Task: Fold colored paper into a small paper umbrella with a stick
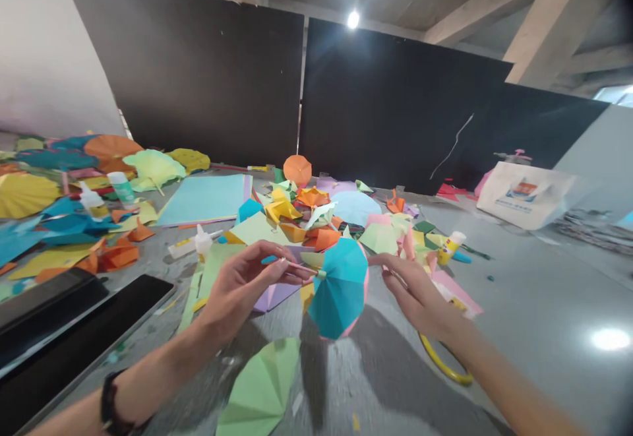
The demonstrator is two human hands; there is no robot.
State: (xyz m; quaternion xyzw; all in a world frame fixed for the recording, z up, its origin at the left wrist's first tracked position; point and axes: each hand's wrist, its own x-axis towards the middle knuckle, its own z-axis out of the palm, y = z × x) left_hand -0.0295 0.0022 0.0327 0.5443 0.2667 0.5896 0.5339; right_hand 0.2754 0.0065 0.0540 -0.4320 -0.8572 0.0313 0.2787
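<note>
Left hand (pixel 242 287) pinches thin stick (pixel 299 266) of teal paper parasol (pixel 339 287); right hand (pixel 420 294) spread at its rim. Risk: excess pressure could crease paper.

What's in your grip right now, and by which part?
The left hand grips a teal-and-pink paper umbrella by its thin stick, near the canopy. The right hand meets the canopy's edge; whether it holds cannot be told.
</note>
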